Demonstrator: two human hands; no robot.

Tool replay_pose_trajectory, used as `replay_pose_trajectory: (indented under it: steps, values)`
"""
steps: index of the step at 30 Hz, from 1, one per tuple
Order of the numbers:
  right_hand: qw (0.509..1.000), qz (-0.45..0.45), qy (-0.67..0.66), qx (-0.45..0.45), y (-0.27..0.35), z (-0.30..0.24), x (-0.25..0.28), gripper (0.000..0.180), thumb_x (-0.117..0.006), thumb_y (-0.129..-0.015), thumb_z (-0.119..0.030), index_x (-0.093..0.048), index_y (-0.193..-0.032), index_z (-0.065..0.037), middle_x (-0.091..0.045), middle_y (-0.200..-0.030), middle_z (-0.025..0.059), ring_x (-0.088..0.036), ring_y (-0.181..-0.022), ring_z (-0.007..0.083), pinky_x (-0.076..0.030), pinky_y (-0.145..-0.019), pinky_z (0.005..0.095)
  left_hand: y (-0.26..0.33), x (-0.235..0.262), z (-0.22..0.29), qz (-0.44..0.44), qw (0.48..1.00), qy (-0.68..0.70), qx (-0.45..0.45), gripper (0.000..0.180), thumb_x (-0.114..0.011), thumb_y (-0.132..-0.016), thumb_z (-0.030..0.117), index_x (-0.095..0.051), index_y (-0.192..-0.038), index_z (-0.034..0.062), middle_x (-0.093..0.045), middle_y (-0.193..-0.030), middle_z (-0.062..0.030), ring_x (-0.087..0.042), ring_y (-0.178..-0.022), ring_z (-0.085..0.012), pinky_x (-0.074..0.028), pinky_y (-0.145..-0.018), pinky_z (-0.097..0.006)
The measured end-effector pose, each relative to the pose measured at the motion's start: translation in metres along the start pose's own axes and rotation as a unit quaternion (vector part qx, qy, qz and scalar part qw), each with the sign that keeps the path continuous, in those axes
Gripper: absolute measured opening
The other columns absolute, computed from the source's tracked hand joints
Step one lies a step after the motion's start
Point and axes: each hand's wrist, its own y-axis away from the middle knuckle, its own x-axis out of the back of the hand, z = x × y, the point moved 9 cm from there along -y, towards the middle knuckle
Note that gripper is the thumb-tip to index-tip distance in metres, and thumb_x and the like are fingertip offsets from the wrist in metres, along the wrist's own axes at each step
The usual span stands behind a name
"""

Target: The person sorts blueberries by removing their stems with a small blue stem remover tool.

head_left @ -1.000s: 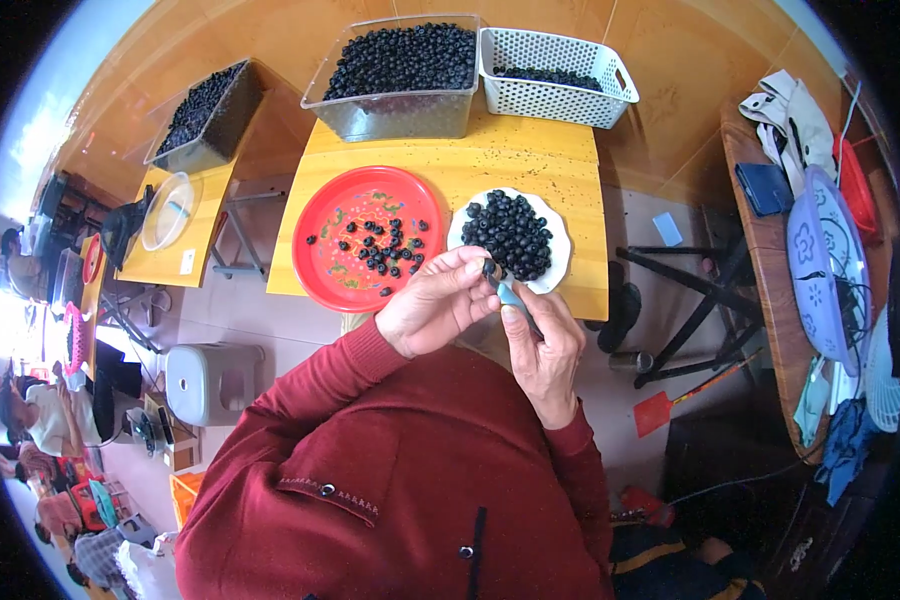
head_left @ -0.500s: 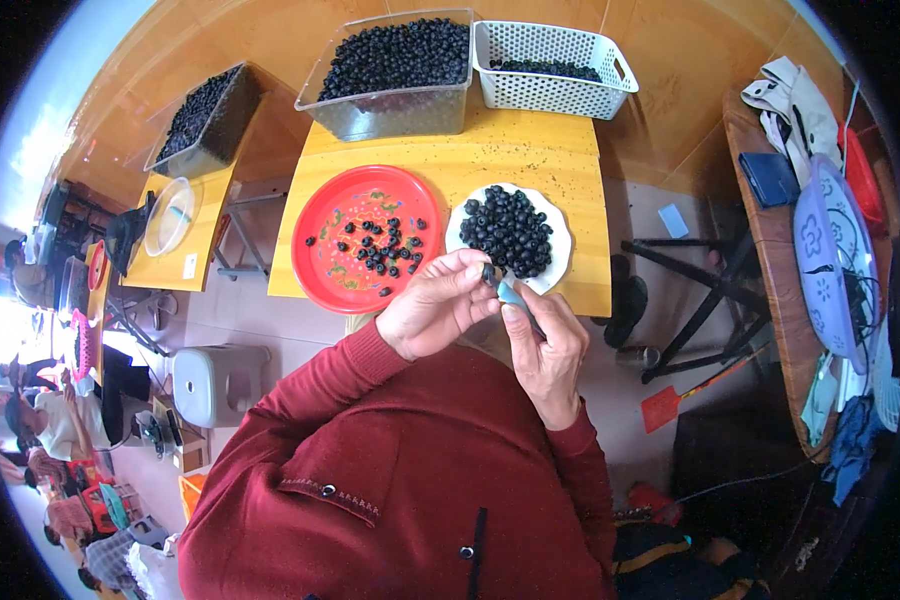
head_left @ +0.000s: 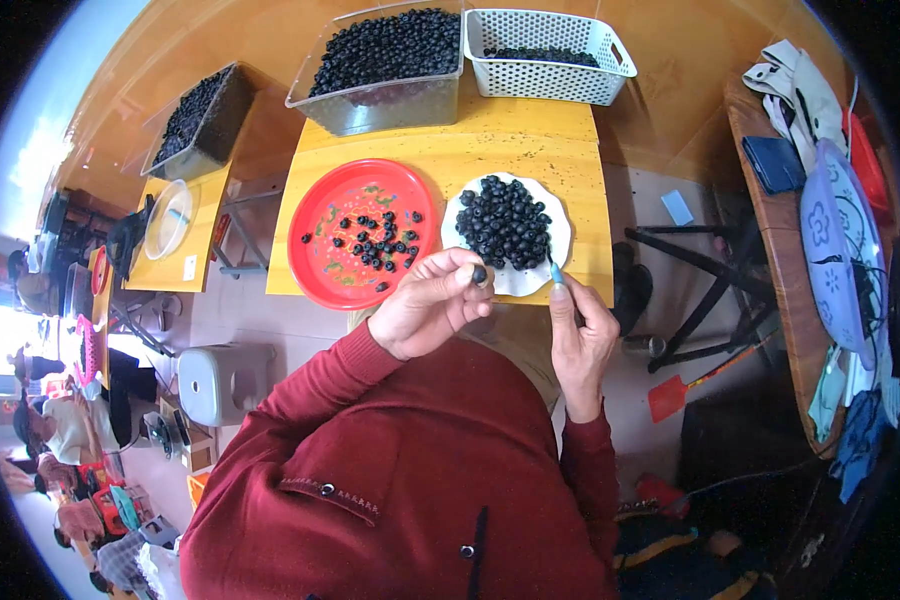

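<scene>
Between the thumb and fingers of my left hand (head_left: 440,300), closed, is a small dark round berry-like piece (head_left: 479,273). My right hand (head_left: 582,340) is closed around a slim tool with a light-blue handle (head_left: 557,273); its thin tip points up at the white plate's right edge, apart from the left hand. A heap of dark round pieces (head_left: 503,222) fills most of the white scalloped plate (head_left: 562,225) just beyond my hands. To its left, the red round tray (head_left: 315,265) with a printed pattern holds a loose scatter of similar pieces.
Behind the plates stand a clear bin (head_left: 370,118) full of dark pieces and a white perforated basket (head_left: 550,82) with fewer. Dark crumbs dot the yellow table (head_left: 370,150). A grey stool (head_left: 220,385) is at left; a wooden table (head_left: 770,240) bearing a purple basin (head_left: 830,250) is at right.
My right hand has drawn away to the right with the blue-handled tool, separating from the left hand. My left hand has barely moved and still pinches a dark piece.
</scene>
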Motion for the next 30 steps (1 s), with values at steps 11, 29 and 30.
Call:
replay_pose_trajectory:
  steps: [11,29,30]
  values:
    - [0.999,-0.026,-0.023,-0.035,0.014,0.02,-0.006,0.027,-0.063,-0.098,-0.02,-0.071,-0.111,0.003,-0.068,-0.084,0.0125,-0.064,-0.076,0.017,-0.049,-0.069,0.0317,0.01,0.044,0.024,0.124,0.984,-0.124,-0.035,0.014,-0.063,-0.097,0.011,-0.064,-0.111,0.0075,-0.066,-0.098,-0.0046,-0.064,-0.085,-0.0149,-0.056,-0.077,-0.03]
    - [0.989,0.041,-0.018,-0.139,0.062,0.08,0.028,0.029,-0.063,-0.099,-0.02,-0.07,-0.109,0.006,-0.061,-0.08,-0.0001,-0.05,-0.074,0.0069,-0.043,-0.065,0.0241,-0.003,-0.007,0.038,-0.011,0.481,-0.842,-0.246,0.021,-0.073,-0.08,0.006,-0.069,-0.101,0.0035,-0.068,-0.101,-0.0111,-0.063,-0.095,-0.0309,-0.052,-0.082,-0.041]
    - [0.987,0.042,-0.024,-0.152,0.063,0.079,0.03,0.028,-0.063,-0.099,-0.02,-0.069,-0.11,0.006,-0.061,-0.08,-0.0005,-0.05,-0.074,0.0066,-0.043,-0.065,0.0241,-0.009,-0.006,0.032,-0.012,0.481,-0.841,-0.248,0.021,-0.073,-0.08,0.006,-0.069,-0.101,0.0035,-0.068,-0.101,-0.0111,-0.063,-0.095,-0.0309,-0.052,-0.082,-0.041]
